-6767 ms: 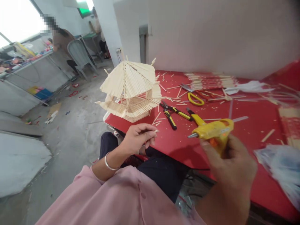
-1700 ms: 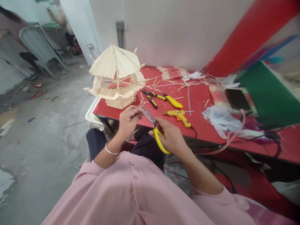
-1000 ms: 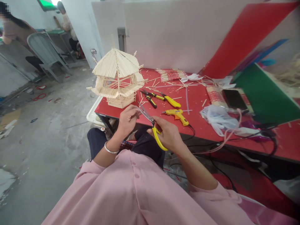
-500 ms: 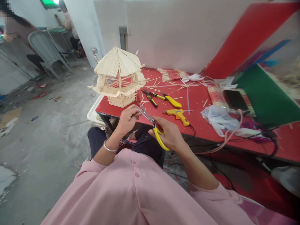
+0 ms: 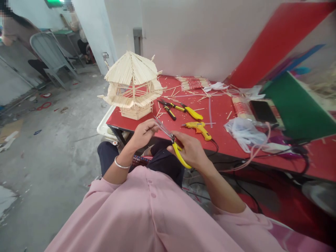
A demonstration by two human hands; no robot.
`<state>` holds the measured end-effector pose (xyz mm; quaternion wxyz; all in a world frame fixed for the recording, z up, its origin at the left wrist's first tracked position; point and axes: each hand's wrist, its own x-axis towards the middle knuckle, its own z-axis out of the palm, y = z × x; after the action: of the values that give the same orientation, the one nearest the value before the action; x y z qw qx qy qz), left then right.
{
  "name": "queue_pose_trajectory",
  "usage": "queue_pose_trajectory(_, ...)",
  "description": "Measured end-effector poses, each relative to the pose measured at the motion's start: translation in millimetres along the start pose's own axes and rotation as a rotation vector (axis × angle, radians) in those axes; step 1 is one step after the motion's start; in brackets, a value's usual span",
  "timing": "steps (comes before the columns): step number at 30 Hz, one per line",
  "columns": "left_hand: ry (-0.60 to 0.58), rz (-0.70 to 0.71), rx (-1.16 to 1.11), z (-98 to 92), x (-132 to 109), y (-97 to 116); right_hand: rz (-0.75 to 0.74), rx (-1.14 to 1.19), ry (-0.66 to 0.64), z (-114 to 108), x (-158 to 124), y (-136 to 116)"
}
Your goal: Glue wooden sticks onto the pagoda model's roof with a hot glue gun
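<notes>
- Red table point(image 5: 217, 109): it bears the model point(image 5: 131, 77) near its left end.
- Model: made of pale sticks, with two roofs, upright. A careless bump could tip it down, I think, because it stands close to the edge.
- Right hand point(image 5: 191, 148): in front of the model and to its right, fingers curled around the scissors point(image 5: 172, 135).
- Left hand point(image 5: 144, 133): just in front of the model, thumb and fingers narrow beside the blades; whether a small piece is between, I cannot tell.
- Scissors: points toward the model, blades seemingly a little apart. A hasty squeeze could nip the left fingertips, since these are so near.
- Glue gun point(image 5: 198, 128): right of the model, lying flat. A pull on its cord point(image 5: 216, 145) might drag it off.
- Loose sticks point(image 5: 173, 92): scattered right of the model.
</notes>
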<state>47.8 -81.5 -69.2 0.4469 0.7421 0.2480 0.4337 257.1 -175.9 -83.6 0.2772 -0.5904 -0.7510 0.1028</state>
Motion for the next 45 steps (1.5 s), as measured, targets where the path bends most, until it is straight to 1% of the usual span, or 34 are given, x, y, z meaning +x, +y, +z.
queue_pose_trajectory(5, -0.097, -0.004, -0.06, -3.5, 1, -1, -0.011, 0.0, -0.014, -3, 0, 3)
queue_pose_trajectory(8, -0.129, -0.047, -0.099, -5.1, 1, 2, -0.024, 0.031, -0.032, -1, 0, 5)
queue_pose_trajectory(11, -0.149, -0.15, -0.186, -5.7, -1, 2, -0.028, 0.036, -0.032, 1, -1, 7)
queue_pose_trajectory(14, -0.161, -0.274, -0.306, -5.3, -3, -2, -0.021, 0.03, -0.005, 4, -1, 9)
queue_pose_trajectory(17, -0.16, -0.343, -0.429, -3.5, -3, -6, -0.013, 0.016, 0.032, 9, -1, 10)
queue_pose_trajectory(20, -0.088, -0.371, -0.52, -0.5, -1, -7, 0.031, 0.018, 0.099, 13, 1, 9)
queue_pose_trajectory(23, 0.033, -0.394, -0.613, 2.5, 2, -7, 0.107, 0.054, 0.171, 14, 3, 6)
queue_pose_trajectory(24, 0.078, -0.405, -0.64, 3.3, 3, -7, 0.131, 0.074, 0.175, 15, 3, 4)
queue_pose_trajectory(28, 0.286, -0.416, -0.724, 5.7, 6, -7, 0.188, 0.129, 0.124, 22, 3, -5)
queue_pose_trajectory(30, 0.378, -0.427, -0.777, 6.7, 6, -5, 0.188, 0.07, 0.155, 30, 2, -9)
queue_pose_trajectory(31, 0.402, -0.45, -0.817, 7.3, 6, -4, 0.181, 0.021, 0.182, 34, 2, -11)
queue_pose_trajectory(33, 0.412, -0.517, -0.925, 8.6, 5, 1, 0.16, -0.075, 0.224, 41, 3, -14)
queue_pose_trajectory(35, 0.396, -0.577, -1.032, 10.4, 4, 6, 0.142, -0.146, 0.239, 47, 4, -16)
queue_pose_trajectory(37, 0.396, -0.607, -1.109, 12.7, 3, 10, 0.129, -0.188, 0.248, 49, 6, -17)
queue_pose_trajectory(41, 0.354, -0.597, -1.184, 17.9, 3, 11, 0.121, -0.188, 0.257, 50, 9, -19)
queue_pose_trajectory(45, 0.329, -0.573, -1.185, 19.9, 2, 6, 0.118, -0.136, 0.229, 50, 12, -21)
